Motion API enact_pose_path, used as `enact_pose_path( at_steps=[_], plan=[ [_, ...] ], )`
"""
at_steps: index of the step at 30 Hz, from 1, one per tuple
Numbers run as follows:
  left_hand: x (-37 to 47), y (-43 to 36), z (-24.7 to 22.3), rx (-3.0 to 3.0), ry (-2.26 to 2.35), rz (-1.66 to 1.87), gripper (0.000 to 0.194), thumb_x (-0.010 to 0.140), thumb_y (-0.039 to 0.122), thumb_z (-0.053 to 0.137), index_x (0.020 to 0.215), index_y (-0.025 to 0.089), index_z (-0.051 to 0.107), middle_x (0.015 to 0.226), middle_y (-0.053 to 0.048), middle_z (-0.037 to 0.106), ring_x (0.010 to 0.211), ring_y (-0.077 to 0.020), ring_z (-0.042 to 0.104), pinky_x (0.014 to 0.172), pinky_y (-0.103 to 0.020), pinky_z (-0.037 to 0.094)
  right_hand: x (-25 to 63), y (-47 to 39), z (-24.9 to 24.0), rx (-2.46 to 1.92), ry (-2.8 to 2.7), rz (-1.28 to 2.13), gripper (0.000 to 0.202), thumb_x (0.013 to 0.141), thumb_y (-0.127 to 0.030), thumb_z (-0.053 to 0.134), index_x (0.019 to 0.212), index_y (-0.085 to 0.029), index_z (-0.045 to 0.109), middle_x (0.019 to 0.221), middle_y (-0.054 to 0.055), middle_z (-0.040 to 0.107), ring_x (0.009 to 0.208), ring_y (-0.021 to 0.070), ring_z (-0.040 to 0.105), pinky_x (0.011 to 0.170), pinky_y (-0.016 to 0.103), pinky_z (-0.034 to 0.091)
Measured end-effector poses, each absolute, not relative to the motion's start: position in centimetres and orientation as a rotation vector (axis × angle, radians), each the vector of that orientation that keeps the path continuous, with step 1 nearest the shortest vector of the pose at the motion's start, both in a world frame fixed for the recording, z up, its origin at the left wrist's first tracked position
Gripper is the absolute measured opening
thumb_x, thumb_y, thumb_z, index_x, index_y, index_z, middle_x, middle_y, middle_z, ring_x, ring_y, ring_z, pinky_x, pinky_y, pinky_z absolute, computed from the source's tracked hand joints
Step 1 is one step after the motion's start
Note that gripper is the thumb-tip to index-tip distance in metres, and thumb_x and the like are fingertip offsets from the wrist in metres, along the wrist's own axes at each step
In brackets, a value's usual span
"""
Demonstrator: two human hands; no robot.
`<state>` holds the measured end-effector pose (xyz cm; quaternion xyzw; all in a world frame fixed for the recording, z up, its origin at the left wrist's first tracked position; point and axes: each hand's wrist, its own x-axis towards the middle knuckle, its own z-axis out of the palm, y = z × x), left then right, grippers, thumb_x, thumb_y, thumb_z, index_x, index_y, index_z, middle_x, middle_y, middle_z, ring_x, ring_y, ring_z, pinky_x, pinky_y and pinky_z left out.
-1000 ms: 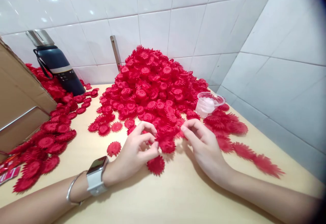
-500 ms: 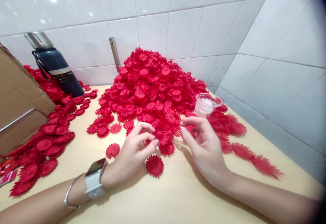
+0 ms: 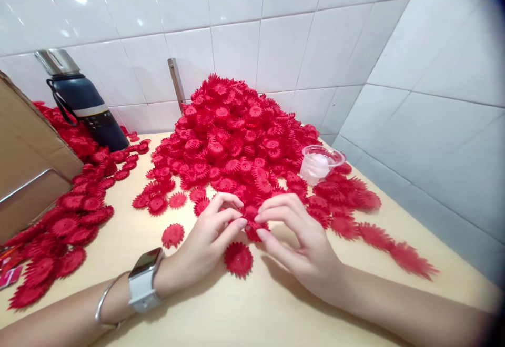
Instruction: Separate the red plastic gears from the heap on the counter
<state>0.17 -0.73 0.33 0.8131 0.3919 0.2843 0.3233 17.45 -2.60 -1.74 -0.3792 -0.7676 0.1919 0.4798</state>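
Observation:
My left hand (image 3: 216,234), with a watch and a bangle at its wrist, is closed, thumb and fingertips drawn together. My right hand (image 3: 302,236) faces it, its fingers bent toward the thumb in a pinch. The fingertips of both nearly meet in front of a big heap of red artificial flower pieces (image 3: 232,142) with jagged edges. Anything small between the fingers blends into the red behind. Just below the fingertips, one dark red flower piece (image 3: 239,259) lies flat on the table. Another red flower piece (image 3: 172,235) lies left of my left hand.
A clear plastic cup (image 3: 320,164) with whitish contents stands at the heap's right. At the left are a dark blue thermos (image 3: 90,108), a cardboard box (image 3: 31,152) and more scattered red pieces (image 3: 65,226). White tiled walls (image 3: 232,47) bound the table (image 3: 221,315).
My right hand has moved left, bringing its fingertips close to those of my left hand. My left hand has stayed almost in place.

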Motion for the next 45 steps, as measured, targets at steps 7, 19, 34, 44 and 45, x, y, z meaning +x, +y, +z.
enact_pose_path(
  at_steps=[7,19,34,44,45],
  plan=[
    [0.13,-0.73,0.3,2.13,0.997,0.729,0.024,0.088,0.018,0.04,0.068,0.017,0.053,0.1,-0.004,0.046,0.092,-0.0151,0.049,0.085,-0.026,0.039,17.29,-2.49,-1.18,-1.09,-1.868,0.726,0.005,0.081,-0.017,0.052,0.083,-0.021,0.053,0.079,0.003,0.059,0.071,0.0155,0.055,0.065,0.029,0.045],
    [0.16,-0.75,0.42,2.129,0.957,0.709,0.017,0.087,0.016,0.043,0.074,0.018,0.055,0.101,-0.004,0.046,0.096,-0.0147,0.048,0.089,-0.025,0.037,17.55,-2.25,-1.42,-1.098,-1.74,0.933,0.013,0.085,-0.021,0.047,0.077,-0.018,0.057,0.069,-0.001,0.057,0.062,0.0117,0.053,0.057,0.023,0.043],
    [0.09,-0.86,0.5,2.109,0.961,0.676,0.018,0.086,0.017,0.045,0.069,0.018,0.05,0.102,-0.003,0.047,0.096,-0.0142,0.048,0.087,-0.023,0.038,17.43,-2.21,-1.64,-1.16,-1.501,0.864,0.005,0.079,-0.023,0.054,0.083,-0.02,0.055,0.082,0.003,0.06,0.079,0.0173,0.057,0.068,0.03,0.047],
    [0.02,-0.93,0.35,2.174,0.941,0.668,0.016,0.087,0.015,0.043,0.074,0.017,0.053,0.104,-0.005,0.046,0.097,-0.0144,0.048,0.087,-0.024,0.038,17.46,-2.4,-1.77,-1.132,-1.559,0.829,0.005,0.077,-0.02,0.056,0.08,-0.021,0.052,0.076,0.002,0.056,0.072,0.0163,0.054,0.065,0.03,0.045],
    [0.03,-0.95,0.37,2.182,0.945,0.667,0.016,0.087,0.015,0.043,0.074,0.017,0.052,0.104,-0.005,0.046,0.096,-0.0145,0.048,0.087,-0.024,0.039,17.48,-2.45,-1.83,-1.114,-1.572,0.828,0.004,0.077,-0.02,0.056,0.078,-0.02,0.052,0.075,0.002,0.056,0.071,0.0164,0.054,0.065,0.03,0.045]
  ],
)
